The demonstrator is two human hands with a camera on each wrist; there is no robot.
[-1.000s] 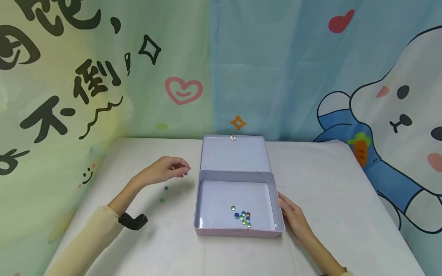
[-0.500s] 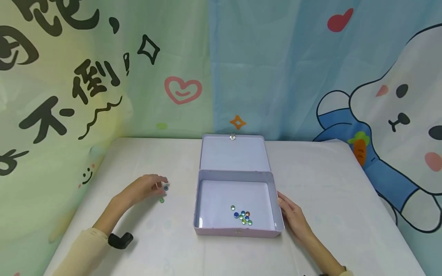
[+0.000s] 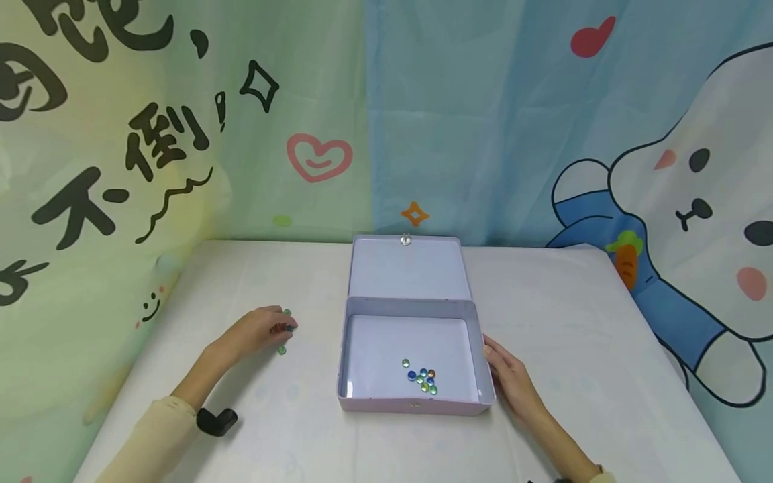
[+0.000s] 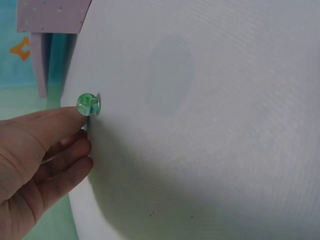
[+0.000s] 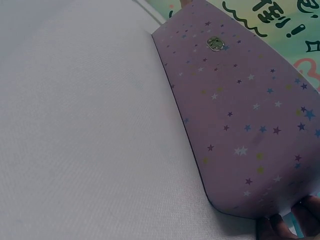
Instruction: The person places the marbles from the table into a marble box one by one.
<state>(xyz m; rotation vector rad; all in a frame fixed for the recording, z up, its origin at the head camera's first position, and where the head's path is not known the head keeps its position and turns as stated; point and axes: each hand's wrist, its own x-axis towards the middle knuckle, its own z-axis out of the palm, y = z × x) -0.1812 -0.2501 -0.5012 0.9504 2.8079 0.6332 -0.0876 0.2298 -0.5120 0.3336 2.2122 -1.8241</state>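
My left hand [image 3: 256, 332] is low over the table on the left. Its thumb and fingers pinch a small blue marble [image 3: 290, 328], mostly covered by the fingertips. One green marble [image 3: 287, 312] lies just past the fingers and another green marble [image 3: 282, 350] lies on the near side of the hand. In the left wrist view a clear green marble [image 4: 88, 104] shows beside the fingertips. My right hand [image 3: 513, 376] rests against the outer right wall of an open tin box [image 3: 417, 406]. Several blue, green and orange marbles [image 3: 424, 381] lie inside the box, near its front.
The lid [image 3: 410, 268] stands raised at the back of the box. A white cloth [image 3: 561, 308] covers the table. Behind the table hangs a printed curtain [image 3: 447, 121]. The box's outside is lilac with stars [image 5: 245, 115].
My left hand has come back from beside the box toward the loose marbles and closed its fingers on the blue one. The right hand stays at the box's side.
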